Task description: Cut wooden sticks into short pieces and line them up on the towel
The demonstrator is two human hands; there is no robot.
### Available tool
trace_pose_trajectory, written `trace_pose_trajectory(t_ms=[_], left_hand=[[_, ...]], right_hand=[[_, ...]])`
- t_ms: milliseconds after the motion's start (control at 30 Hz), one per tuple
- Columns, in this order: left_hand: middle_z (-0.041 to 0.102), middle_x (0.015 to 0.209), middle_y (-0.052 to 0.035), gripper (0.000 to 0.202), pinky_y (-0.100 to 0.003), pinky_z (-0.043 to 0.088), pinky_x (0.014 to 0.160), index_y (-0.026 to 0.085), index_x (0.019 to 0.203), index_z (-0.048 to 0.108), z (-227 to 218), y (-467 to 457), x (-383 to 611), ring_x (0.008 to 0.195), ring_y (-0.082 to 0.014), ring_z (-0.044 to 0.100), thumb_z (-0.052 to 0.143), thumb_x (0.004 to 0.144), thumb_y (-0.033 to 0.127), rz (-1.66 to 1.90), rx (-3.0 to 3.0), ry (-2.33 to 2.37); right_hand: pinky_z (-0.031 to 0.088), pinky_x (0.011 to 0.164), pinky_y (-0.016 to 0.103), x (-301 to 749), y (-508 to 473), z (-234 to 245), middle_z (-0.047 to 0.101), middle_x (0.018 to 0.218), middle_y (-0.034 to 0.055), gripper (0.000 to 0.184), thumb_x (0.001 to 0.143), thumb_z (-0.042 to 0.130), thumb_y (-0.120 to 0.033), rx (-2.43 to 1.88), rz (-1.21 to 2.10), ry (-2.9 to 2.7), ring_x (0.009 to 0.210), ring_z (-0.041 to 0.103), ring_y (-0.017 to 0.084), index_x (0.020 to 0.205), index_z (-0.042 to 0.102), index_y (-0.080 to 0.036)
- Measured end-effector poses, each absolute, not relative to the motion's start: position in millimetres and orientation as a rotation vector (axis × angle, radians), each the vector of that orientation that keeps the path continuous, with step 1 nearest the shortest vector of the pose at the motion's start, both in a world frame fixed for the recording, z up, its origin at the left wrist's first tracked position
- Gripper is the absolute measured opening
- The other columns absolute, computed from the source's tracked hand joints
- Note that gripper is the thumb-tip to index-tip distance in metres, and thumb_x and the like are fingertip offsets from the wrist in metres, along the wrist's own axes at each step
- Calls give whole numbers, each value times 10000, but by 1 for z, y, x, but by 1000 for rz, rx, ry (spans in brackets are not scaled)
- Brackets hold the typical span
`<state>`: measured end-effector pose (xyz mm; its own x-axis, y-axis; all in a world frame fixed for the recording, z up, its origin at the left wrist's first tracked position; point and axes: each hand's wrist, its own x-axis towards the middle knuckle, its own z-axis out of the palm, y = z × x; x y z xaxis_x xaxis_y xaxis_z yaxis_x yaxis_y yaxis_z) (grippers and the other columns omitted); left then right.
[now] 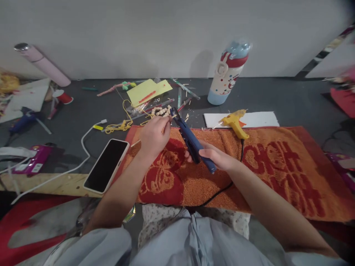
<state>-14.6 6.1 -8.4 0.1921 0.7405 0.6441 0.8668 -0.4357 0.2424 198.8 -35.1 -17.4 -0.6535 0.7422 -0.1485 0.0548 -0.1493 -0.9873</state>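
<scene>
My right hand [213, 155] is wrapped round the lower part of a dark blue two-armed hand tool [191, 138], which looks like a plier or stapler; its exact kind is unclear. The tool slants up and left over the orange towel [208, 184], its jaw end close to my left fingertips. In my left hand [155, 135], closed in a pinch, is a thin pale stick [135, 143]. One end sticks out behind the hand, and the other reaches the tool's jaws. Just beyond lie small pale cut pieces [166, 110] and a bundle of yellow string [119, 126].
A yellow glue gun [234, 122] rests on a white board [260, 119], its cord crossing the towel. Behind stands a patterned bottle [229, 75]. Yellow paper [146, 92] lies at the back. Left are a phone [107, 166], a white cable [85, 147] and a pink bottle [44, 64].
</scene>
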Motion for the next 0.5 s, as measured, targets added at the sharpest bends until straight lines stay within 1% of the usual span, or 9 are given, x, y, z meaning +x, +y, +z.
trace_pose_trajectory(t_ms=[133,267,500], left_hand=[[718,867,-52,245,-276,505,708,193,899,697,-9,4,-12,824,-163,663,462,923,257,-1044,-2257,-1506],[718,858,-56,236,-281,514,722,192,927,702,-13,3,-12,813,-163,666,478,923,266,-1017,-2238,-1454],[710,838,-47,234,-278,519,712,210,944,703,-15,3,-14,796,-157,659,475,926,259,-989,-2218,-1444]], right_hand=[[499,728,297,202,-36,-18,638,947,90,377,783,508,-498,-883,1869,-1632,823,631,182,939,528,-156],[495,674,275,202,-37,-18,620,851,59,368,795,517,-513,-839,1901,-1602,768,615,170,915,524,-165],[501,669,277,201,-39,-19,598,822,43,371,788,544,-541,-886,1931,-1546,738,596,161,897,510,-189]])
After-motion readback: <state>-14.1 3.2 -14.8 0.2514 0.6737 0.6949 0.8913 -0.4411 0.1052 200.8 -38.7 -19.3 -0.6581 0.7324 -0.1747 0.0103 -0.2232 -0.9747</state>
